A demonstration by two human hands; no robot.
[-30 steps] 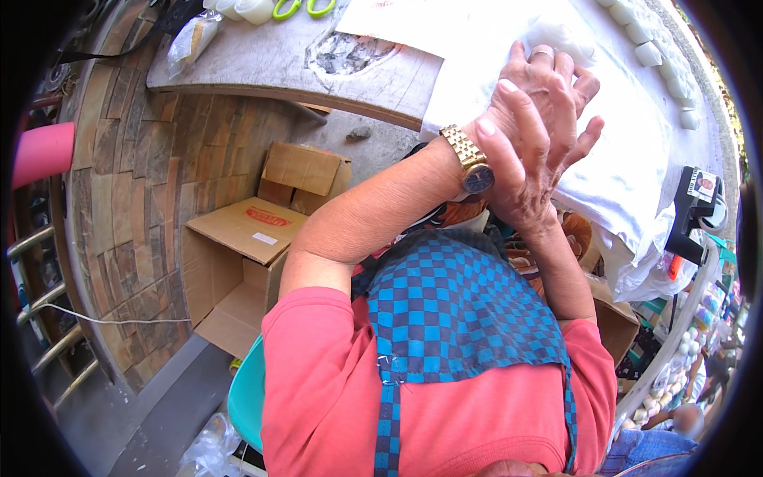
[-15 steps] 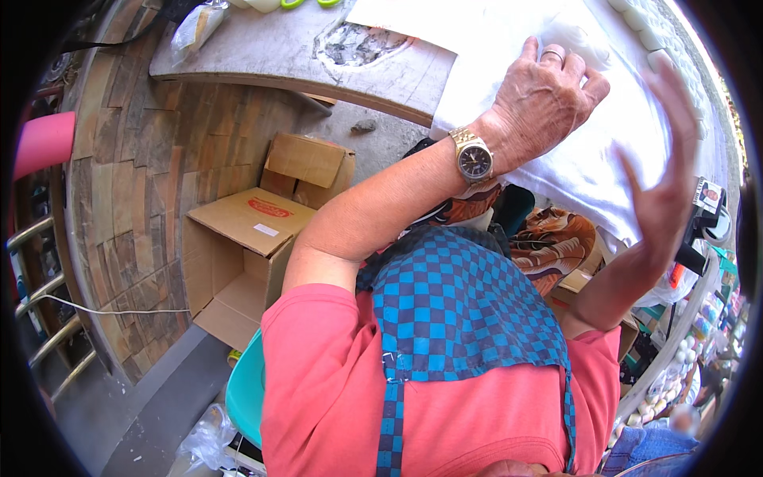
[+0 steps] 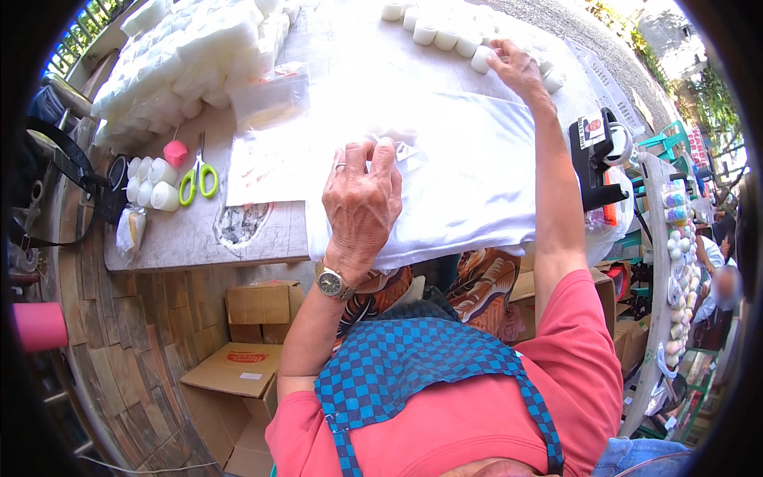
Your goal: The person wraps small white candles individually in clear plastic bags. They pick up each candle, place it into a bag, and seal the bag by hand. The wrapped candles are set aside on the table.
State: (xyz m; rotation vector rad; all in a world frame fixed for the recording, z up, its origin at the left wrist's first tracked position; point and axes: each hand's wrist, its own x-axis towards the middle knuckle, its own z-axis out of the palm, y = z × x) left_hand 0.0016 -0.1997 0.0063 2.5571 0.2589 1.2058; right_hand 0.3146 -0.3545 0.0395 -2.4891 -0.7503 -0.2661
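Observation:
A white cloth (image 3: 469, 187) covers the middle of the table. Over it, my left hand (image 3: 362, 207) has its fingers bent and closed against a small bundle of white pieces in clear plastic (image 3: 404, 149); strong glare and the fingers hide most of the bundle. My right arm reaches out to the far right, where my right hand (image 3: 520, 71) closes its fingertips on a short white cylinder (image 3: 482, 60). That cylinder stands at the near side of several loose white cylinders (image 3: 447, 38) like it.
A tall stack of wrapped white cylinders (image 3: 191, 63) fills the far left. Green-handled scissors (image 3: 199, 179), a pink piece (image 3: 176, 151) and a small white pack (image 3: 155, 183) lie nearer. A black device (image 3: 596, 171) stands at the right. Cardboard boxes (image 3: 238, 370) sit below the table.
The view has swung, bringing more of the table in. My right hand, blurred and raised before, now reaches the white cylinders at the far right. My left hand stays at the bundle.

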